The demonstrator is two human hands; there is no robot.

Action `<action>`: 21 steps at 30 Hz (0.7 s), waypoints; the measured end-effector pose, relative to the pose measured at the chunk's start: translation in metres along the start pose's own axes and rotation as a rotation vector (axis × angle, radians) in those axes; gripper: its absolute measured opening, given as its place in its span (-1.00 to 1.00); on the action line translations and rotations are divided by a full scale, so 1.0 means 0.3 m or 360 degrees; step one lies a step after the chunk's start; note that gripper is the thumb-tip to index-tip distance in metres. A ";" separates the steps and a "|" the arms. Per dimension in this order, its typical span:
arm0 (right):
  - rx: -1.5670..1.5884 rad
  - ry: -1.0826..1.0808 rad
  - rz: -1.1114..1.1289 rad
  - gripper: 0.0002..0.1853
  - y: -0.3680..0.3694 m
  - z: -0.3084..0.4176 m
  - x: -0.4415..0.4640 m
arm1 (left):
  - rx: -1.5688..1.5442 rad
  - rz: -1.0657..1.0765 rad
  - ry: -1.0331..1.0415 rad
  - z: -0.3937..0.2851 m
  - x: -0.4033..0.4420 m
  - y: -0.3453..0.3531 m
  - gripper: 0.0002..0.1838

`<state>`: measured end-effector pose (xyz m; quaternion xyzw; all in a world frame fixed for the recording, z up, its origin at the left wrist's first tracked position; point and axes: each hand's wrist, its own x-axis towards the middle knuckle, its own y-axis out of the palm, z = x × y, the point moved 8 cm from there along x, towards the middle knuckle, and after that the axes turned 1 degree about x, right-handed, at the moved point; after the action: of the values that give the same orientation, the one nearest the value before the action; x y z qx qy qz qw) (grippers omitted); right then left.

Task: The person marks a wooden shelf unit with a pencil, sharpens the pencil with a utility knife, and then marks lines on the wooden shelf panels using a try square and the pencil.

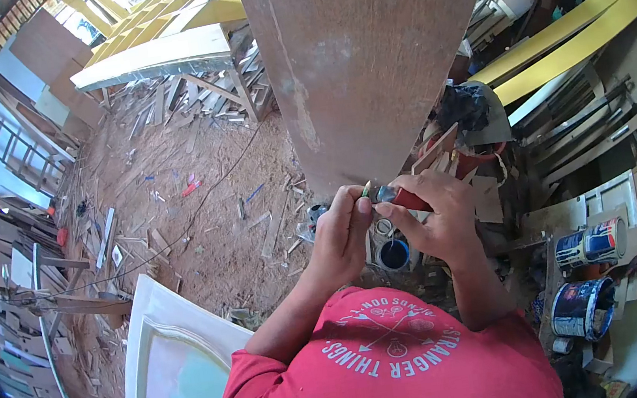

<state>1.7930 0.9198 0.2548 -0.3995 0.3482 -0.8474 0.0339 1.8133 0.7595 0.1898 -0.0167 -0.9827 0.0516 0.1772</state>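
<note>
Red shirt [388, 377] nearest, the left hand [339, 236] pinches a pencil [366, 191], the right hand [442, 211] grips a tool [412, 199] best moved lightly, away from the body.

Open air beside the left grip [339, 236] over littered floor [210, 160], brown board [373, 57] blocking ahead, paint cans [575, 311] crowding right

Both arms bent, forearms forward of chest. Left forearm [291, 314] slants inward; right forearm [475, 287] runs straighter. Left hand [341, 236]: fingers curled, thumb against index, pinch grip. Right hand [444, 215]: fingers arched in grip, thumb pointing toward left hand. Hands near each other, thumb tips just apart.
</note>
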 end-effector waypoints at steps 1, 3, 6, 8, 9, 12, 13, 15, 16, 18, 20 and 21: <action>-0.0001 -0.0017 0.0007 -0.63 0.003 0.006 0.004 | 0.0057 -0.0003 0.0028 0.000 -0.003 -0.003 -0.80; 0.0017 -0.0007 0.0042 -0.64 0.016 0.003 0.008 | 0.0173 -0.0001 0.0092 0.005 -0.003 -0.008 -0.82; 0.0025 -0.0006 0.0066 -0.64 0.027 0.004 0.015 | 0.0292 -0.0035 0.0222 -0.008 -0.001 -0.017 -0.89; 0.0029 -0.0019 0.0085 -0.65 0.034 0.007 0.019 | 0.0377 -0.0067 0.0269 -0.015 -0.008 -0.023 -0.89; 0.0032 -0.0029 0.0096 -0.65 0.037 0.009 0.019 | 0.0421 -0.0082 0.0293 -0.018 -0.011 -0.027 -0.88; 0.0048 -0.0058 0.0081 -0.65 0.044 0.008 0.023 | 0.0562 -0.0156 0.0427 -0.022 -0.019 -0.036 -0.88; 0.0056 -0.0067 0.0068 -0.66 0.048 0.006 0.023 | 0.0573 -0.0147 0.0440 -0.023 -0.018 -0.037 -0.88; -0.0047 0.0288 -0.0049 -0.71 0.054 -0.150 0.018 | 0.0594 -0.0129 0.0465 -0.028 -0.018 -0.040 -0.90; -0.0100 0.0467 -0.0115 -0.74 0.037 -0.222 0.021 | 0.0553 -0.0071 0.0407 -0.031 -0.041 -0.033 -0.91; 0.0009 0.0589 -0.0291 -0.75 -0.077 -0.292 0.056 | 0.0453 0.0023 0.0304 -0.045 -0.101 -0.003 -0.92; 0.0114 0.0469 -0.0250 -0.72 -0.110 -0.237 0.123 | 0.0364 -0.0138 0.0199 0.004 -0.047 -0.057 -0.81; 0.0163 0.0339 -0.0127 -0.68 -0.073 -0.141 0.130 | 0.0324 -0.0196 0.0113 0.027 -0.046 -0.089 -0.75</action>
<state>1.7417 0.9472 0.2753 -0.3185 0.2898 -0.9024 -0.0166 1.8230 0.7315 0.1802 0.0601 -0.9646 0.1396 0.2153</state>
